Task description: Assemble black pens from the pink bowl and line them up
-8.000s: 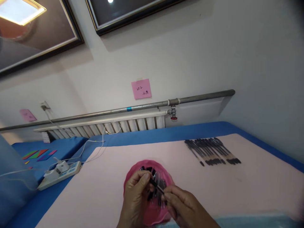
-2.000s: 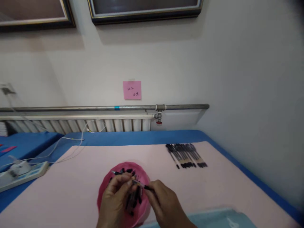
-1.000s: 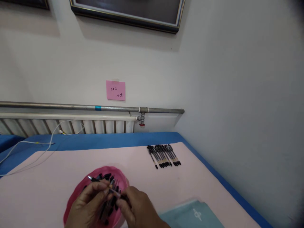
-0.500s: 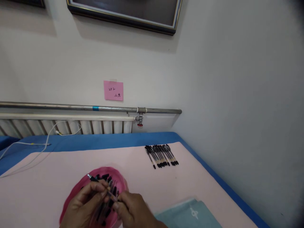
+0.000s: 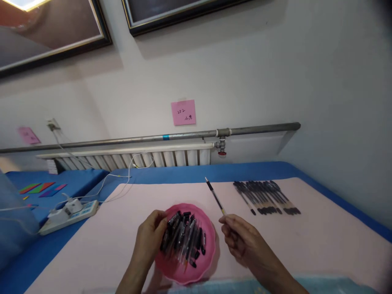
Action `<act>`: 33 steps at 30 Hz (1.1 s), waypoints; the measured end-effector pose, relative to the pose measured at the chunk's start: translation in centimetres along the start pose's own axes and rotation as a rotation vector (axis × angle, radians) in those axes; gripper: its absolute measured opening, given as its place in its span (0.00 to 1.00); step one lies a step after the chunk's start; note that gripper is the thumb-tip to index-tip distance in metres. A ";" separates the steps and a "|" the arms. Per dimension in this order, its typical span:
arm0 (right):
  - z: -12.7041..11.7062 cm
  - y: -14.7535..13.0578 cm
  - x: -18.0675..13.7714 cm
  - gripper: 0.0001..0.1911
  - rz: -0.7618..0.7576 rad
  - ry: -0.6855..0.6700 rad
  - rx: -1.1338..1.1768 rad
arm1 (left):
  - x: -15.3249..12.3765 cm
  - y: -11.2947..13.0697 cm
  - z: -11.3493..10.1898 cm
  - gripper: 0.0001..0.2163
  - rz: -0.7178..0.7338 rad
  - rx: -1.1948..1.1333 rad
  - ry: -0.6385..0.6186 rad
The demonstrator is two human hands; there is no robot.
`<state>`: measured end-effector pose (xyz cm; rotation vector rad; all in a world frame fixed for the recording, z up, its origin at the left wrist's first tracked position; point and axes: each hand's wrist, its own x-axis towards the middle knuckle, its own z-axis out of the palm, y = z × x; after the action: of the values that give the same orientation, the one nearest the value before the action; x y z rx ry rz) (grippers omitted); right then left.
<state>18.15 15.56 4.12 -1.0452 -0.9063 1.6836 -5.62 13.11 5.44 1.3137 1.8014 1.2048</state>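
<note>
Between the thumb and fingers of my right hand [image 5: 240,237] is an uncapped pen [image 5: 216,197], with a black grip and its metal tip pointing up and away. My left hand [image 5: 150,234] is at the left side of a pink scalloped bowl [image 5: 211,261], thumb and fingers closed at the heap's edge. What those fingertips hold, if anything, is hidden. The bowl contains a loose heap of clear pen barrels and black caps [image 5: 183,237]. Right of the bowl lies a row of assembled pens [image 5: 265,198], side by side with black ends.
A pink sheet [image 5: 122,232] covers the blue table [image 5: 183,173]. A light blue cloth [image 5: 245,285] lies along the near edge. At left are a power strip [image 5: 69,216] with plugs and a white cable [image 5: 128,171]. A radiator [image 5: 168,158] and pipe run behind.
The view has swung left. My hands, together at a pen before, are now apart: the right holds the pen out to the bowl's right, the left is at the heap.
</note>
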 end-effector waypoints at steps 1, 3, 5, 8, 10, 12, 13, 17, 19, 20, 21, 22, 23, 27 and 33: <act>0.0 0.0 0.0 0.17 0.009 -0.003 0.008 | 0.1 -0.2 -0.2 0.07 0.027 0.131 0.011; 0.0 0.0 -0.1 0.17 0.017 -0.006 0.017 | 0.4 -0.6 -0.3 0.09 0.081 0.412 0.034; 0.0 0.1 0.0 0.16 0.024 -0.019 0.035 | 0.6 -1.0 -0.3 0.11 0.108 0.692 0.028; -0.1 0.1 0.0 0.16 0.029 -0.024 0.063 | 0.5 -1.2 0.2 0.12 0.052 0.973 -0.011; 0.0 0.1 0.0 0.16 0.030 -0.019 0.057 | 0.3 -1.2 0.5 0.12 0.021 1.045 -0.026; 0.0 0.0 -0.1 0.16 0.023 -0.016 0.040 | 0.2 -1.2 0.9 0.13 0.023 1.067 -0.044; 0.1 0.0 -0.1 0.16 0.018 -0.014 0.028 | 0.2 -1.3 1.0 0.13 0.029 1.069 -0.059; 0.4 -0.1 -0.3 0.15 0.009 0.001 -0.007 | 0.4 -1.7 1.5 0.13 0.037 1.040 -0.064; 0.5 -0.1 -0.4 0.15 0.010 0.006 -0.012 | 0.5 -1.8 1.5 0.12 0.024 1.002 -0.045; 0.5 -0.1 -0.4 0.16 0.005 0.007 -0.018 | 0.6 -1.8 1.4 0.11 0.019 0.974 -0.024; 0.5 0.0 -0.4 0.16 -0.003 0.006 -0.035 | 0.6 -1.7 1.3 0.10 0.019 0.931 0.012; 0.5 0.1 -0.4 0.16 -0.012 0.000 -0.068 | 0.6 -1.5 1.1 0.08 0.030 0.866 0.066; 0.5 0.3 -0.4 0.16 -0.021 -0.015 -0.117 | 0.5 -1.1 0.9 0.07 0.054 0.765 0.127; 0.7 1.2 -0.6 0.16 -0.089 -0.156 -0.351 | 0.1 0.4 0.3 0.09 0.020 -0.068 0.150; 1.8 1.7 -1.3 0.18 -0.188 -0.285 -0.632 | 0.0 1.1 0.8 0.08 -0.321 -1.046 -0.011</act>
<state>16.23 13.59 3.53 -1.0859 -1.7413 1.4344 -4.53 13.50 6.15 0.4040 1.0021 1.5856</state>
